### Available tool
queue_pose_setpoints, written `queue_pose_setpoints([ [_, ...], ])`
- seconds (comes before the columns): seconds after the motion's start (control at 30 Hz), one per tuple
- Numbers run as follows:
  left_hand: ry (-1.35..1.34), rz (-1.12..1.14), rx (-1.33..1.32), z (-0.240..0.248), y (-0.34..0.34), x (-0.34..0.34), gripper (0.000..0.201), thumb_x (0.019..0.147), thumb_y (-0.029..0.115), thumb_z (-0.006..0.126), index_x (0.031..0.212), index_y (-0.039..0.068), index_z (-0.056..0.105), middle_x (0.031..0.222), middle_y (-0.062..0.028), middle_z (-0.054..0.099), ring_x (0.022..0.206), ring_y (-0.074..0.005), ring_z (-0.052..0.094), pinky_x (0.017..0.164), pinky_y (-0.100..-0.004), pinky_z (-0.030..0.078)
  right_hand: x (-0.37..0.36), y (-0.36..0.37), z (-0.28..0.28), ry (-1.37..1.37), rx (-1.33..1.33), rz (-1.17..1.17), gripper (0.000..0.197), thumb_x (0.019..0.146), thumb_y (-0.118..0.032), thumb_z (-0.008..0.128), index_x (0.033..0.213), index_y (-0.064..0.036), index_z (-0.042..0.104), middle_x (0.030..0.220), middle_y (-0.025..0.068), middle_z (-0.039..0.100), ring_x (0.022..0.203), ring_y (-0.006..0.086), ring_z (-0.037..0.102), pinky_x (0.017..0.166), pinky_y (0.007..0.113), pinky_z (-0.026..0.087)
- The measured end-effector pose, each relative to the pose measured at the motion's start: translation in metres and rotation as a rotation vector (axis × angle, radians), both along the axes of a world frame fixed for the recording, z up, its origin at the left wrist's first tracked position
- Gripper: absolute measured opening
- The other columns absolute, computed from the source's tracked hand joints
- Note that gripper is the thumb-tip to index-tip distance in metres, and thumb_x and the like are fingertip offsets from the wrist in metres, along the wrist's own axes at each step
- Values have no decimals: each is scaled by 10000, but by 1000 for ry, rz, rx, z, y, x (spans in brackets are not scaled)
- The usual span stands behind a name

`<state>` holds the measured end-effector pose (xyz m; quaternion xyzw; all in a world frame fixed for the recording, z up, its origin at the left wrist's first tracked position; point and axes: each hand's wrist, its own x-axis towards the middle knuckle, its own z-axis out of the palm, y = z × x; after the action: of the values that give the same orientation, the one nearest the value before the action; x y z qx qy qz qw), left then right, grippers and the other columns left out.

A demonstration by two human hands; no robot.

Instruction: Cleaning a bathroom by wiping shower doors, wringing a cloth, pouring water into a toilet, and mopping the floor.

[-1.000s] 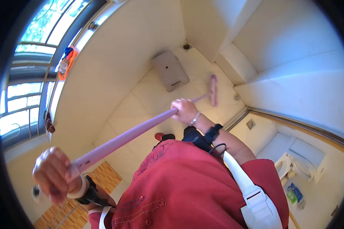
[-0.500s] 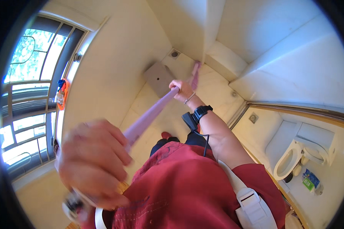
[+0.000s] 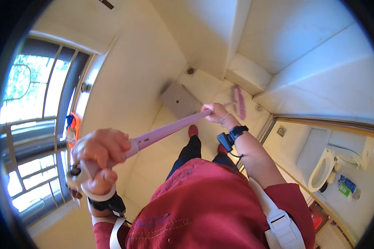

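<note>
While the left hand (image 3: 99, 151) clamps the pink mop handle (image 3: 166, 130) near its top, right hand (image 3: 215, 112) fingers wrapped lower down, the mop head (image 3: 238, 101) sits on the floor just beyond the grey drain cover (image 3: 179, 99). Risk: snagging that cover's edge. Feet mostly hidden by the red shirt (image 3: 212, 203).

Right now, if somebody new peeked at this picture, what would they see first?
Most likely the long pink pole running across the middle, with the left hand gripping its near end and the right hand farther down. Its pink brush head rests on the pale floor tiles beside a grey mat. The bright window on the left and the white toilet at lower right catch the eye too.
</note>
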<state>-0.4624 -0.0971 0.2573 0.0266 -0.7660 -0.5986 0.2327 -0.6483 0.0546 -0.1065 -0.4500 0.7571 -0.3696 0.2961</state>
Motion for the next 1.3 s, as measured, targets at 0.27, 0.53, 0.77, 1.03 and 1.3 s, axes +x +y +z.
queue_pose_setpoints([
  [0.27, 248, -898, -234, 44, -127, -39, 234, 705, 345, 690, 724, 156, 553, 756, 21, 575, 672, -117, 554, 588, -246, 423, 17, -61, 62, 67, -82, -30, 83, 634, -153, 599, 707, -117, 582, 649, 71, 599, 605, 260, 589, 550, 334, 460],
  [0.53, 93, -1094, -1, 7, -157, -88, 235, 649, 277, 732, 676, 122, 557, 748, -45, 598, 678, -184, 583, 562, -300, 452, 61, -52, 23, -22, 132, -291, 147, 639, -183, 586, 782, -151, 592, 689, 76, 602, 699, 257, 598, 615, 367, 466],
  [0.77, 438, -1321, -521, 61, -90, -121, 322, 638, 421, 731, 807, 174, 613, 707, 68, 584, 632, -52, 543, 546, -198, 392, 24, -93, 37, 26, -143, -410, 149, 627, -142, 600, 768, -116, 560, 680, 82, 593, 676, 267, 583, 596, 353, 454],
  [1.03, 495, -1275, 27, 67, -85, -102, 359, 650, 493, 697, 776, 167, 618, 700, 46, 561, 591, -75, 510, 574, -252, 379, 115, 3, 86, -35, -211, -691, 144, 633, -162, 641, 741, -100, 571, 681, 78, 600, 632, 240, 591, 577, 340, 462],
  [1.3, 162, -846, 66, 7, 138, -71, 549, 746, 423, 630, 1060, -10, 504, 815, -66, 539, 710, -121, 505, 597, -273, 400, 199, 175, 44, -26, -114, -1156, 125, 679, -72, 574, 802, -57, 583, 716, 101, 609, 660, 198, 601, 594, 281, 458],
])
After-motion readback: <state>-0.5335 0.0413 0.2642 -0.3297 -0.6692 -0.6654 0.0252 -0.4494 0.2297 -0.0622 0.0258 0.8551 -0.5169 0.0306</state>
